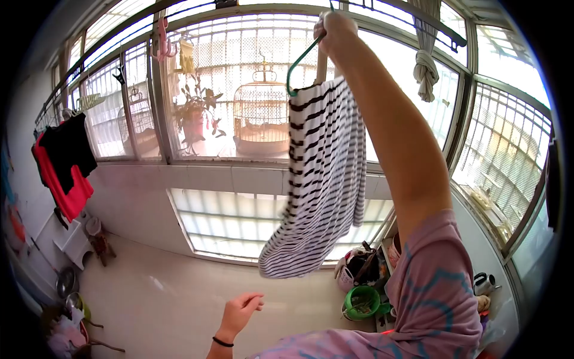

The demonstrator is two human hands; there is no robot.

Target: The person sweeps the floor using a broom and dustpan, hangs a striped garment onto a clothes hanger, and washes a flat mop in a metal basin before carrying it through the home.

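Note:
My right hand [336, 29] is raised high near the overhead rail, its fingers wrapped round the top of a green hanger [297, 61]. From that hanger a black-and-white striped garment [323, 179] hangs down in front of the window, its lower end swung to the left. Low in the view, my left hand [241, 312], with a black band on the wrist, is apart from the garment. Its fingers are curled together, and nothing shows between them.
A drying rail [412, 13] runs overhead. Black and red clothes [69, 158] hang at left. Behind the window stand a birdcage [261, 116] and a potted plant [194, 119]. A green bucket [362, 302] is on the floor, and a white stool [76, 244] is by the left wall.

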